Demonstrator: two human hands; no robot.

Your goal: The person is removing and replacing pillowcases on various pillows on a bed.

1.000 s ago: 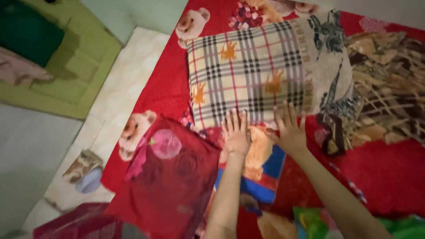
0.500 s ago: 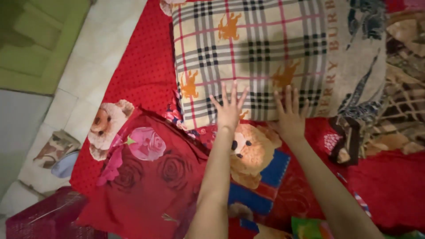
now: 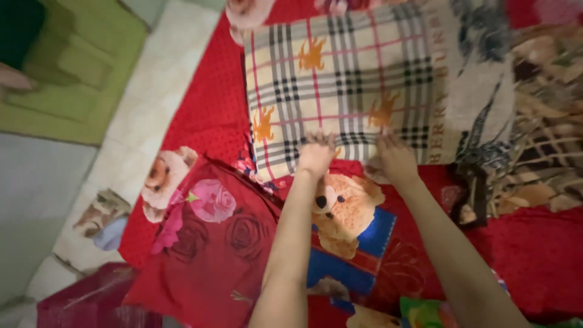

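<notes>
Both hands sat on the near edge of the plaid pillow. Left hand had fingers curled over the edge, looked like gripping it; blurred, so the grip was not fully clear. Right hand likewise curled at the same edge, just right of the left hand, the two hands near each other but apart. Pillow lay far of the hands, on the red sheet, filling the far centre. Brown patterned blanket lay right of the pillow, touching or overlapping its right end. Bear print on the sheet showed between the two forearms, just near of the hands. Red rose pillow lay near-left, beside the left forearm, its far corner close to the plaid pillow's near-left corner. Tile floor ran along the left of the sheet; green mat at far left. A colourful green cloth lay at the near edge, by the right arm.
</notes>
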